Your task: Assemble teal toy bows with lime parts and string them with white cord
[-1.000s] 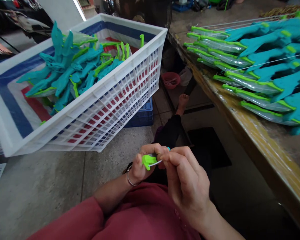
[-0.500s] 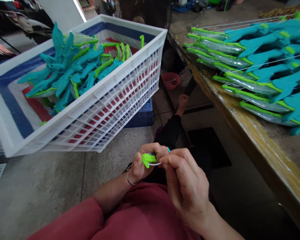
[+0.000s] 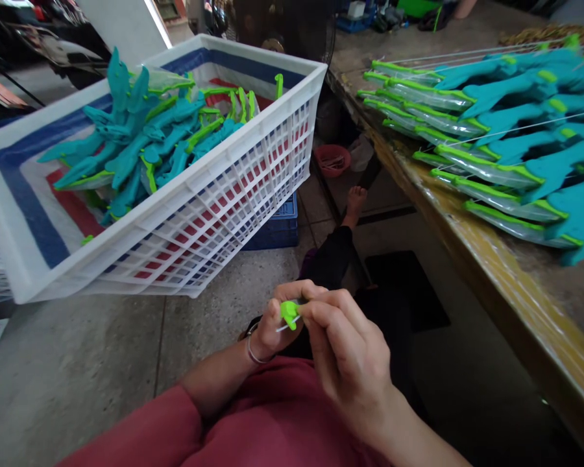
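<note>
In front of my lap, my left hand (image 3: 268, 334) is closed around a small bright green plastic piece (image 3: 289, 311). Most of that piece is hidden by the fingers. My right hand (image 3: 353, 347) presses up against it, thumb and forefinger pinched on a thin white cord (image 3: 283, 327) at the green end. A short length of the cord sticks out to the left, below the green piece. Whether the cord passes through the piece, I cannot tell.
A white slatted crate (image 3: 233, 188) on the left holds a heap of teal-and-green plastic parts (image 3: 141, 139). More such parts (image 3: 506, 165), with white strings across them, lie in rows on the table (image 3: 467, 240) at right. A red bowl (image 3: 331, 159) and a bare foot (image 3: 355, 201) are beyond.
My right hand has moved left, closer to the left thumb. The cord, which curved between the green piece and my right fingers, now pokes out left of it.
</note>
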`<state>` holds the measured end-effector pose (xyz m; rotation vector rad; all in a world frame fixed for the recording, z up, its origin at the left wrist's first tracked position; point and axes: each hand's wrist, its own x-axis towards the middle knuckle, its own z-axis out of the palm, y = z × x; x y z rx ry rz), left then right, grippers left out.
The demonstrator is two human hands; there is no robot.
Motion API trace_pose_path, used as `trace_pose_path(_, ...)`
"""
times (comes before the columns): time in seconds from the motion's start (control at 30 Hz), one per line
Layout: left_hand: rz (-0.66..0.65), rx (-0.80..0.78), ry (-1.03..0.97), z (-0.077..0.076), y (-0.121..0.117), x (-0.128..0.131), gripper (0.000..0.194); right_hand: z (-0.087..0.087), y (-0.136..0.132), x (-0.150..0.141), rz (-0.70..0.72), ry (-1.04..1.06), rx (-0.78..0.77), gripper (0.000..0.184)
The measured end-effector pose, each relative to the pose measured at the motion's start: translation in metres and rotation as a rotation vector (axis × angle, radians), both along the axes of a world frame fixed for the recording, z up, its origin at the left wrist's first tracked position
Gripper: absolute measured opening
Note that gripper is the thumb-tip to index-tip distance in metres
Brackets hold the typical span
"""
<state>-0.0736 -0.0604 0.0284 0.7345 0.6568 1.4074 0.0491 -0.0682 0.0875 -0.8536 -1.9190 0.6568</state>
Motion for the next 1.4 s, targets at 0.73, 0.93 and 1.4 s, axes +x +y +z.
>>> trace_pose_path(0.73,-0.154,0.032,0.583,0.008,0.019,-0.007,0.053,-0.058,0.038,0.015,-0.184,-0.308,0.450,0.020)
trace_pose_path(0.93,0.051,0.091,0.648,-0.002,0.013,0.009,0.037,-0.070,0.044,0.020,-0.230,-0.229,0.321,0.012)
trace_pose_path(1.4,-0.221,0.104,0.502,-0.008,0.030,-0.015,0.022,-0.012,0.043,0.039,-0.311,0.332,-0.249,0.009)
